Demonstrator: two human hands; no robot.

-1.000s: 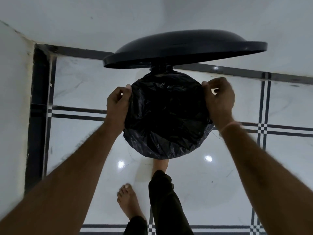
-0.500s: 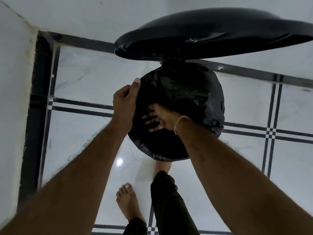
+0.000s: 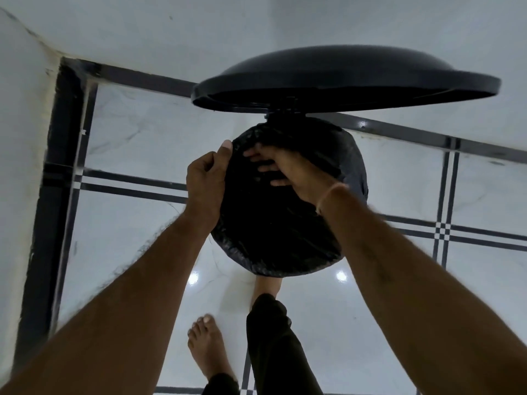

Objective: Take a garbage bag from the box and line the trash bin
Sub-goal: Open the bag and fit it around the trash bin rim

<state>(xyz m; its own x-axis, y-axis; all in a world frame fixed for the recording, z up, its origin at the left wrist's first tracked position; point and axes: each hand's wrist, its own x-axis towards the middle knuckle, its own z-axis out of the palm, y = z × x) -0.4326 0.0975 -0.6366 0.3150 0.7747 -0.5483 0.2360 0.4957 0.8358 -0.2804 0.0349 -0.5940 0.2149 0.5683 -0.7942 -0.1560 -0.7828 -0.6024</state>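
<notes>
A round black trash bin stands on the floor with its lid raised open behind it. A black garbage bag lies inside the bin and folds over its rim. My left hand grips the bag's edge at the left side of the rim, thumb up. My right hand reaches down inside the bag with fingers spread straight, pressing the plastic toward the left inner wall. The bin's body is hidden under the bag.
The bin sits near a corner of white walls with a black skirting strip. My right foot is on the pedal at the bin's front, my left foot on the glossy white tiled floor.
My right hand left the right rim and went inside the bag, then moved further up and left within it. My left hand stayed gripping the left rim.
</notes>
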